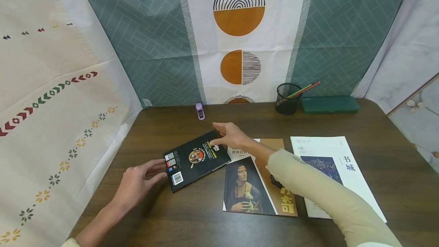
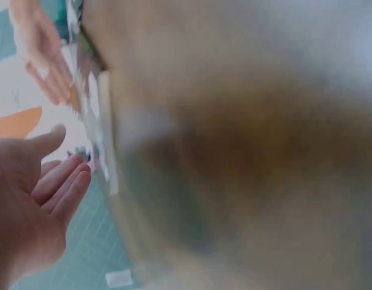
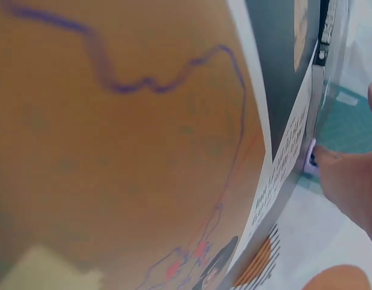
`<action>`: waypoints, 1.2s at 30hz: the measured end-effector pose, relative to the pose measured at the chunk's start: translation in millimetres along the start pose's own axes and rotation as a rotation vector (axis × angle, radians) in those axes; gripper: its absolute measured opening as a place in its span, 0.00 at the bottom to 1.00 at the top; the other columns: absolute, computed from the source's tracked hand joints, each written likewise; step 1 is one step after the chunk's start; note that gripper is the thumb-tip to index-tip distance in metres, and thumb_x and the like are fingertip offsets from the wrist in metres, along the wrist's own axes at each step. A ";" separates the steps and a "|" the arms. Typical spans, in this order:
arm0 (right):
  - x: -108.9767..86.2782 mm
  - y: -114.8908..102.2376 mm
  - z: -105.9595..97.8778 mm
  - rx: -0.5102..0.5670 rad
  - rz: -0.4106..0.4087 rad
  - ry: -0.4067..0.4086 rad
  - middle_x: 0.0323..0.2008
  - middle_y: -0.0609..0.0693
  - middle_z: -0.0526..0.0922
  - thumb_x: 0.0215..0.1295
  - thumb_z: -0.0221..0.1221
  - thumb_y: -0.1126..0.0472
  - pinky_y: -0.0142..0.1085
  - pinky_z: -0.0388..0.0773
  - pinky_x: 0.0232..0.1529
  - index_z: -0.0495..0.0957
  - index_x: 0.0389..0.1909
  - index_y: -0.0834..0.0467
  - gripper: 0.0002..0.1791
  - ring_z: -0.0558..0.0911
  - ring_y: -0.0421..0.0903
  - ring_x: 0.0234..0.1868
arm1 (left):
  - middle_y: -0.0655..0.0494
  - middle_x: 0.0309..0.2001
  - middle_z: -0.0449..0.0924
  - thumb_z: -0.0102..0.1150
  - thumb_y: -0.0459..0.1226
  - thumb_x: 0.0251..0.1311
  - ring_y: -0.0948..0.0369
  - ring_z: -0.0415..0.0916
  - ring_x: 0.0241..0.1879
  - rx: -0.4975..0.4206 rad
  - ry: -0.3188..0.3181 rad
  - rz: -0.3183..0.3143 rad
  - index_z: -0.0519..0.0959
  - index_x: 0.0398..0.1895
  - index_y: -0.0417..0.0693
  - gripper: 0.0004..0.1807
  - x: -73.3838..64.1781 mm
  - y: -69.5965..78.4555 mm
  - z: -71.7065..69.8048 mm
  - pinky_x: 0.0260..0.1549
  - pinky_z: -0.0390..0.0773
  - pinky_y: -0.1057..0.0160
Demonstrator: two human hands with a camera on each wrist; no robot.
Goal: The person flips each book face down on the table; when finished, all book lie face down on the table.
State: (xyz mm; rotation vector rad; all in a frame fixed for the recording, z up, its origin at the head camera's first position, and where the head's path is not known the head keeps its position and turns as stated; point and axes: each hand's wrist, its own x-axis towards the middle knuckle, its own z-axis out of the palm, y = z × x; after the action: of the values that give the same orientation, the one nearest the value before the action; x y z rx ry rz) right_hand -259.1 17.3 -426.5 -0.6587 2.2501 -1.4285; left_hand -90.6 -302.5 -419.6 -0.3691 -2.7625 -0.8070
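A black book point(image 1: 192, 163) with a barcode and a round magnifying-glass picture lies at a slant, its right corner overlapping a brown and white magazine point(image 1: 250, 190) with a portrait of a woman. At the book's left edge is my left hand point(image 1: 142, 180), thumb and fingers apart; in the left wrist view this hand point(image 2: 38, 193) has nothing between them. My right hand point(image 1: 231, 136) reaches across the magazine to the book's upper right corner, fingers straight and thumb over the cover. The right wrist view shows its thumb point(image 3: 343, 169) stretched out above the printed covers.
A white book point(image 1: 346, 178) with a mountain picture lies to the right, partly beneath my right sleeve point(image 1: 315, 186). Along the back edge stand a small purple bottle-like item point(image 1: 200, 111), a black mesh pen cup point(image 1: 287, 106) with pencils, and a green case point(image 1: 330, 104).
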 end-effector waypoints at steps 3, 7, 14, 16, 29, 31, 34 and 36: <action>-9.4 -0.3 1.8 -0.033 -0.028 -0.030 0.84 0.55 0.54 0.67 0.74 0.60 0.47 0.64 0.77 0.51 0.85 0.62 0.54 0.59 0.56 0.82 | 0.44 0.59 0.86 0.80 0.36 0.59 0.46 0.88 0.52 0.023 -0.077 0.017 0.79 0.69 0.40 0.34 10.8 -6.9 -8.8 0.49 0.86 0.45; -25.1 -1.2 4.7 -0.063 -0.035 -0.038 0.85 0.55 0.50 0.66 0.75 0.59 0.48 0.63 0.77 0.47 0.86 0.61 0.57 0.58 0.58 0.82 | 0.36 0.73 0.71 0.81 0.42 0.58 0.39 0.77 0.66 0.046 -0.207 0.021 0.62 0.82 0.41 0.52 25.1 -16.1 -16.7 0.60 0.78 0.37; -49.9 -1.4 9.3 -0.063 -0.031 -0.001 0.85 0.57 0.51 0.63 0.77 0.59 0.52 0.63 0.77 0.49 0.85 0.61 0.58 0.59 0.61 0.81 | 0.29 0.81 0.52 0.81 0.52 0.56 0.33 0.61 0.75 0.037 -0.374 0.009 0.46 0.87 0.41 0.66 43.0 -32.3 -21.1 0.67 0.68 0.32; -55.2 -1.5 10.9 -0.056 -0.037 0.004 0.84 0.58 0.52 0.63 0.77 0.59 0.52 0.64 0.76 0.49 0.85 0.62 0.58 0.59 0.61 0.81 | 0.29 0.81 0.51 0.81 0.52 0.56 0.33 0.59 0.76 0.040 -0.388 0.009 0.46 0.87 0.43 0.66 46.4 -37.8 -20.2 0.68 0.67 0.33; -74.7 0.1 32.8 -0.121 -0.053 0.135 0.76 0.66 0.68 0.60 0.77 0.67 0.47 0.77 0.66 0.62 0.79 0.68 0.50 0.75 0.64 0.71 | 0.39 0.72 0.74 0.82 0.51 0.54 0.38 0.73 0.69 0.029 -0.418 0.099 0.70 0.77 0.40 0.51 67.0 -54.0 -10.1 0.63 0.75 0.35; -75.9 -0.7 35.4 -0.127 -0.039 0.156 0.74 0.67 0.70 0.58 0.78 0.68 0.46 0.78 0.65 0.64 0.78 0.68 0.49 0.76 0.64 0.70 | 0.40 0.71 0.76 0.82 0.50 0.55 0.40 0.75 0.68 0.020 -0.432 0.093 0.72 0.76 0.40 0.48 68.4 -55.5 -8.1 0.62 0.76 0.36; -76.6 -1.3 38.1 -0.136 -0.026 0.185 0.72 0.69 0.72 0.56 0.78 0.70 0.46 0.79 0.64 0.66 0.77 0.69 0.48 0.78 0.64 0.68 | 0.40 0.70 0.76 0.82 0.48 0.55 0.40 0.77 0.66 0.012 -0.457 0.074 0.73 0.75 0.40 0.46 69.7 -56.4 -6.3 0.61 0.78 0.38; -76.8 -1.3 39.0 -0.135 -0.023 0.199 0.71 0.69 0.73 0.56 0.78 0.72 0.46 0.79 0.63 0.67 0.76 0.69 0.47 0.78 0.64 0.68 | 0.39 0.70 0.76 0.82 0.47 0.56 0.41 0.78 0.65 0.013 -0.469 0.060 0.73 0.75 0.41 0.46 70.1 -56.0 -5.6 0.61 0.78 0.39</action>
State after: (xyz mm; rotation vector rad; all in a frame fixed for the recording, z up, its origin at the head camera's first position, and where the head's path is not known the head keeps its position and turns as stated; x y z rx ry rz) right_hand -174.9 33.0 -435.1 -0.6095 2.5187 -1.4174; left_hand -172.6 -339.2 -421.8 -0.7157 -3.1603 -0.7674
